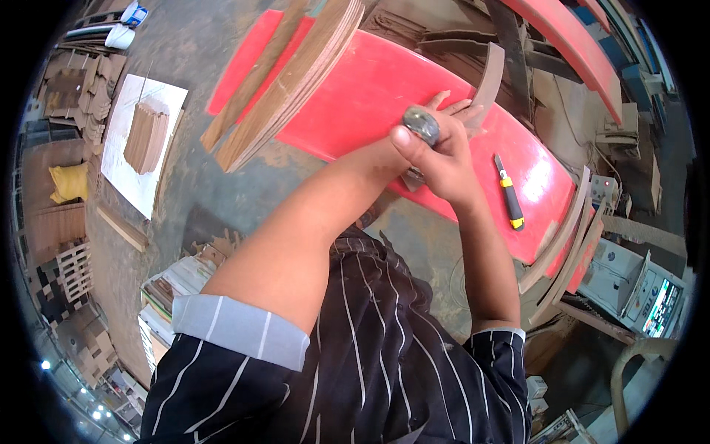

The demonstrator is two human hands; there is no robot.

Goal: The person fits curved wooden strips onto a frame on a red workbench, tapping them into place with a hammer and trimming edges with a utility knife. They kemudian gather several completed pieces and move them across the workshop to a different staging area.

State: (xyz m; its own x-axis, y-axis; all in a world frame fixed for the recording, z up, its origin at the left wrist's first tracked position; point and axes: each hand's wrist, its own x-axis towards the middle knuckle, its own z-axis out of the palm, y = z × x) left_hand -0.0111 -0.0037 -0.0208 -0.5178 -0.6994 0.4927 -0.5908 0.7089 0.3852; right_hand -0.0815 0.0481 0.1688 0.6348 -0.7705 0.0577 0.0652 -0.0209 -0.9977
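Note:
Over the glossy red curved panel (355, 96), my two forearms cross close together. My right hand (451, 159) is closed, its thumb pointing left beside a round, shiny metal-topped object (421, 124). The rest of that object is mostly hidden by the hand, so its exact kind is unclear. Behind it, my left hand (460, 111) shows outstretched fingers lying by a narrow curved wooden strip (488, 78); its palm is covered by my right hand. A yellow and black utility knife (509, 194) with its blade out lies on the panel, right of my hands.
Stacked curved wooden strips (296, 81) rest across the panel's left end; more strips (566, 255) line its right end. On the floor at left, a white sheet (166, 111) carries cut wood pieces. A grey machine with a screen (662, 307) stands at lower right.

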